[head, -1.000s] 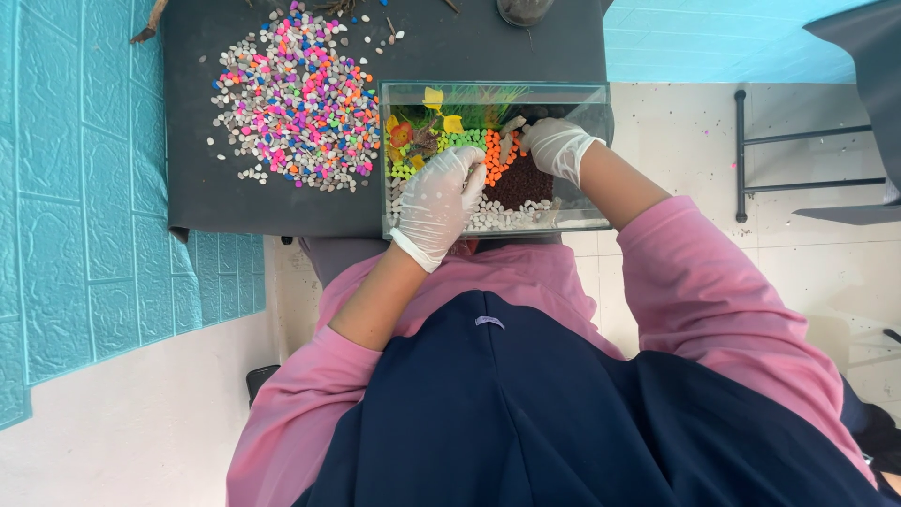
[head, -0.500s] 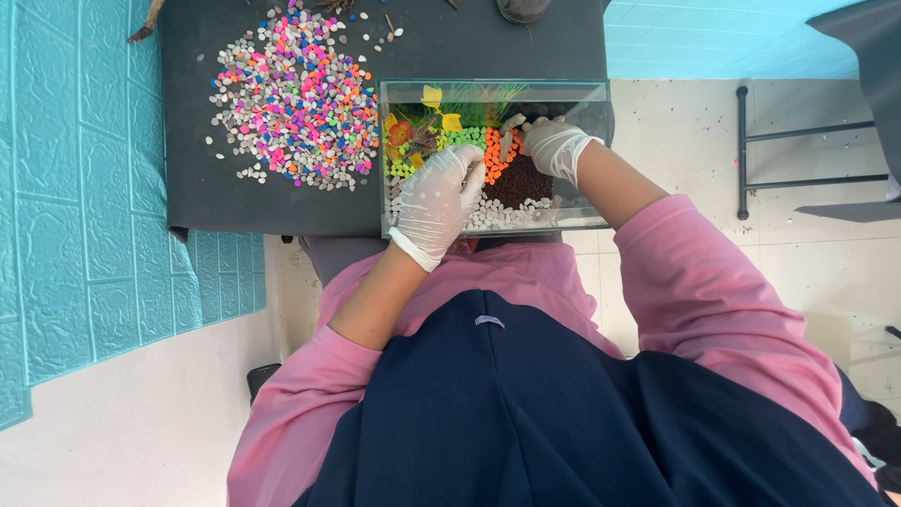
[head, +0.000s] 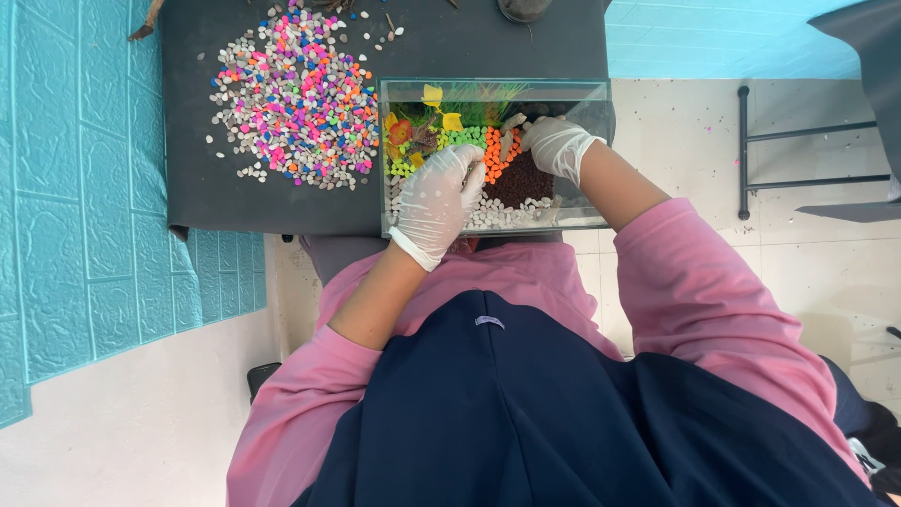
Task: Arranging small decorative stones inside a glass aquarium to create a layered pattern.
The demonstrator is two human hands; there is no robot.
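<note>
Both gloved hands reach into a small glass tank (head: pixel 495 90) of coloured gravel on the dark worktop (head: pixel 282 202). The left hand (head: pixel 438 201) curls loosely over white gravel; the right hand (head: pixel 556 145) touches a small stone (head: pixel 510 136), grip unclear. Beyond the left hand lies a pebble heap (head: pixel 293 99).

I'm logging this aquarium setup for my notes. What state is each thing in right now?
Glass tank: open on top, partly filled with bands of green, orange, dark and white gravel.
Loose pebbles: spread in a mixed-colour heap on the dark mat.
Left hand: gloved, over the tank's near edge.
Right hand: gloved, inside the tank, fingers on a pale piece; grip unclear.
</note>
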